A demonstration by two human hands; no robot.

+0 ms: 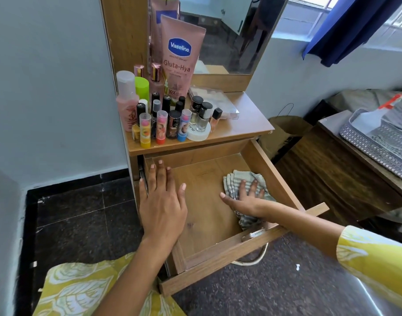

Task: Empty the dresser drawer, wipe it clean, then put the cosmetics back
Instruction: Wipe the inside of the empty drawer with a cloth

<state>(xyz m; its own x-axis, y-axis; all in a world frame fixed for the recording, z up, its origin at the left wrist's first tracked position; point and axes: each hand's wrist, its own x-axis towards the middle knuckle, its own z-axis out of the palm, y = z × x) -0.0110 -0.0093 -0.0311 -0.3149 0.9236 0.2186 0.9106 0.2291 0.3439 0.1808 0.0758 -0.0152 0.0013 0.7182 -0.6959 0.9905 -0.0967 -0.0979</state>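
Observation:
The wooden dresser drawer is pulled out and holds only a striped grey-green cloth on its right side. My right hand lies flat on that cloth with straight fingers, pressing it against the drawer floor. My left hand rests open with spread fingers on the drawer's left wall. The cosmetics stand crowded on the dresser top: a pink Vaseline tube, a pink bottle, lip balm sticks, nail polish bottles and a round white jar.
A mirror rises behind the dresser top. To the right stands a wooden table carrying a grey patterned tray with a spray bottle. A brown bag sits between the two. Dark stone floor surrounds the drawer.

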